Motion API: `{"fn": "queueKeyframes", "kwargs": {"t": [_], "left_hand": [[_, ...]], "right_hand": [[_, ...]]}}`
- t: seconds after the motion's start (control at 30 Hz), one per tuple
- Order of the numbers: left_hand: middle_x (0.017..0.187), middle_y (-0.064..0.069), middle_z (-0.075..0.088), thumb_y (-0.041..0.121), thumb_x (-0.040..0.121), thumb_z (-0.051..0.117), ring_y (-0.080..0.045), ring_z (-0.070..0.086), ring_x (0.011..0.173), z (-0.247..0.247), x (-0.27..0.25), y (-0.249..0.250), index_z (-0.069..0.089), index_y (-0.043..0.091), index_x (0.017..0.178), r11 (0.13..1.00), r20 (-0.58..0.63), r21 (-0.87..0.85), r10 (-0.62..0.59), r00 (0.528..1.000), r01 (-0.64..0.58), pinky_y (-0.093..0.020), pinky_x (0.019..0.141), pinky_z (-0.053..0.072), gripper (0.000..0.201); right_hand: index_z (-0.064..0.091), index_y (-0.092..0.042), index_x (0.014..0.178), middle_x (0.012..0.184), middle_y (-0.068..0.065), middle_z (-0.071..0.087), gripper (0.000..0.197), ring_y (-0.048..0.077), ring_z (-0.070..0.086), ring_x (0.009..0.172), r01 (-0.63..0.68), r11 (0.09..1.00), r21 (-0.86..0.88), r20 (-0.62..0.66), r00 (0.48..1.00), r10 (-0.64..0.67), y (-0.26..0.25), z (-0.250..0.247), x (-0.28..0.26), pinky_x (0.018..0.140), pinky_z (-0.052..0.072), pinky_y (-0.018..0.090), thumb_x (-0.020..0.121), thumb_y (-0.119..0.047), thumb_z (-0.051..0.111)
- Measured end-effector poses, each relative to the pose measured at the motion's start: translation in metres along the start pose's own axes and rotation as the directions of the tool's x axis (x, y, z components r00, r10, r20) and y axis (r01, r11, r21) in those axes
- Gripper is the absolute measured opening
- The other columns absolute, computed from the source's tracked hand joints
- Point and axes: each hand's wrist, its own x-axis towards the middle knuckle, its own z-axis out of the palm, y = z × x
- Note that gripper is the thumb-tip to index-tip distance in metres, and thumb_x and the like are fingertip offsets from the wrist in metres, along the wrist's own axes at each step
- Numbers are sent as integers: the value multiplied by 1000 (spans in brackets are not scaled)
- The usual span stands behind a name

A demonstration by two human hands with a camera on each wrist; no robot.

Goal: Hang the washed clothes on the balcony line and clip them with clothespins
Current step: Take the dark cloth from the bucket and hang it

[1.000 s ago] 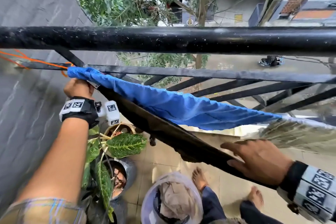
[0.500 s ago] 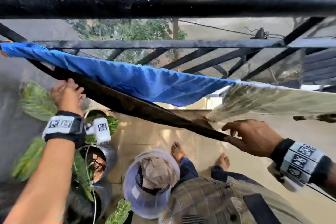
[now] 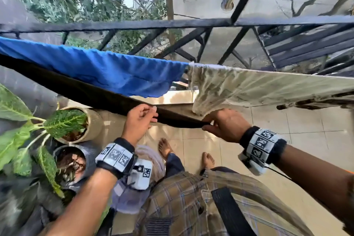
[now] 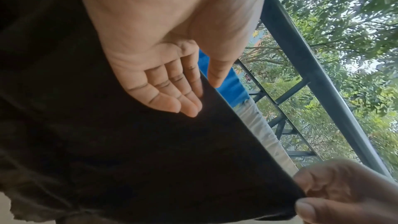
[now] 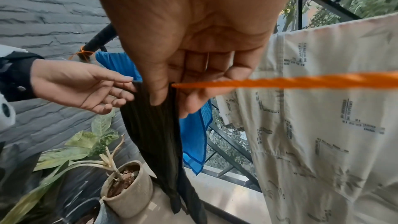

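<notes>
- Head view: we hold the black garment [image 3: 92, 90] draped over the orange line [image 5: 301, 82], beside the blue cloth [image 3: 107, 71].
- Our left hand [image 3: 138, 120] pinches its top edge.
- Our right hand [image 3: 226, 124] grips its end.

Soft daylight from beyond black metal balcony railing [image 3: 191, 23]; no hard shadows. Head view: strong wide-angle bowing, motion blur lower left. Wrist views: near palms soft-focused, orange line [image 5: 301, 82] blurred.
</notes>
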Motion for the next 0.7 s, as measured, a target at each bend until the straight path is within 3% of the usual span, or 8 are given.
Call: {"fn": "queueKeyframes", "kwargs": {"t": [0.2,0.3,0.4,0.57,0.7], "left_hand": [[72,-2,72,19,100,56,-3,65,56,32,-10,5,54,16,86,984,-166,-168,-85,982,57,-14,45,45,15],[72,-1,74,16,99,58,-5,68,57,42,-25,7,56,16,102,962,-199,-261,-130,971,75,-14,45,48,3],[77,0,75,13,99,57,-4,68,61,51,-49,4,60,17,113,967,-198,-245,-115,973,65,-14,49,48,15],[85,-7,68,6,100,53,0,64,58,59,-100,-31,60,9,110,988,-208,-136,-104,973,76,-12,50,45,13],[78,-3,71,2,99,54,-14,63,64,42,-141,-92,64,15,95,973,-223,-151,-207,952,176,-14,48,46,17]], "right_hand": [[66,-33,117,96,1,73,30,28,66,91,18,1000,-1,-62,998,-18,21,17,-11,73,53,34,90,-46,57],[65,-36,113,94,-4,72,30,26,67,90,61,998,0,-114,992,-60,30,17,-14,73,53,33,89,-52,55],[66,-33,107,89,-7,73,33,25,68,86,86,996,6,-178,980,-84,35,13,-19,71,55,35,86,-56,56],[67,-32,101,87,-7,71,33,25,67,81,184,983,28,-266,949,-170,21,-4,-29,66,54,33,86,-57,52],[67,-30,97,89,-3,71,28,30,65,85,330,944,-29,-262,908,-326,-20,0,-33,65,52,35,88,-52,52]]}}
